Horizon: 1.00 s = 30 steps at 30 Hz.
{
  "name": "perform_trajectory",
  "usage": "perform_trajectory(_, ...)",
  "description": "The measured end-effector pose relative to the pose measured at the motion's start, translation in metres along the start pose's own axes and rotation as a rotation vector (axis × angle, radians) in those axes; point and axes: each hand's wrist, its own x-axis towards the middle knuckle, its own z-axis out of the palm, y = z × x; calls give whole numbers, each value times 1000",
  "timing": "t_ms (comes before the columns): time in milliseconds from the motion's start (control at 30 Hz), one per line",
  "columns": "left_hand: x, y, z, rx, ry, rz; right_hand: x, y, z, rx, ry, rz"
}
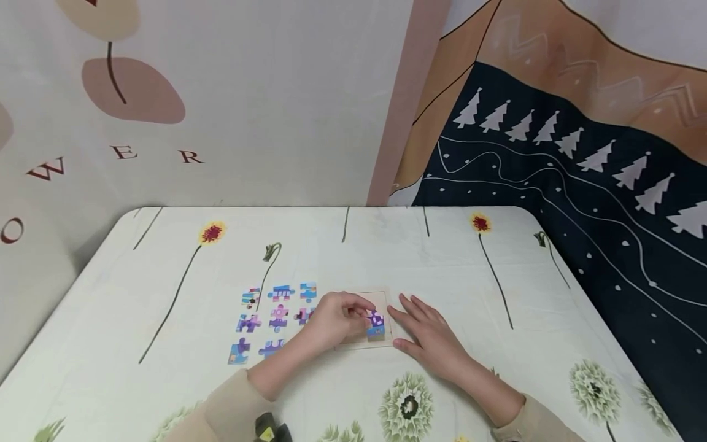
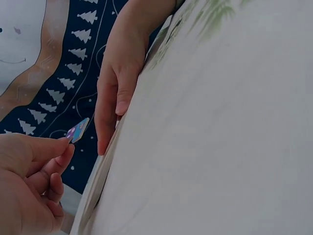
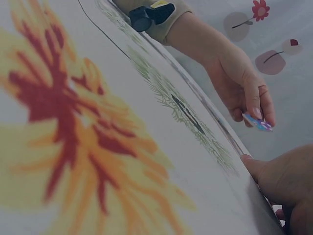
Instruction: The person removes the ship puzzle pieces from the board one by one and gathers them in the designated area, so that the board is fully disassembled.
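My left hand (image 1: 338, 316) pinches a purple and blue jigsaw puzzle piece (image 1: 376, 326) between thumb and fingertips. It holds the piece over the right part of a shallow square puzzle tray (image 1: 353, 345). From the side, in the left wrist view, the piece (image 2: 78, 130) is tilted up above the table. My right hand (image 1: 431, 334) lies with fingers spread and straight, its fingertips at the tray's right edge. In the right wrist view, the left hand (image 3: 239, 85) grips the piece (image 3: 258, 122) beyond the right hand (image 3: 288, 176). My left hand covers much of the tray's left side.
Left of the tray, several loose puzzle pieces (image 1: 278, 316) lie spaced out in rows; my left forearm hides part of them. A white flower-print cloth (image 1: 442, 264) covers the table, whose far edge meets a printed wall hanging (image 1: 276, 123). A dark printed cloth (image 1: 552, 159) hangs at the right.
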Motion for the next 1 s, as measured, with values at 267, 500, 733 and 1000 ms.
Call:
perform_trajectory(267, -10, 4, -12, -5, -4, -22, 0, 1, 0, -7, -7, 2)
perform_trajectory(500, -22, 2, -26, 68, -6, -28, 0, -1, -1, 8, -14, 10)
perform_trajectory(733, -32, -7, -47, 85, -26, -11, 0, -1, -2, 8, -16, -2)
perform_trajectory(1000, -43, -11, -64, 88, -31, -62, -1, 0, -1, 9, -10, -2)
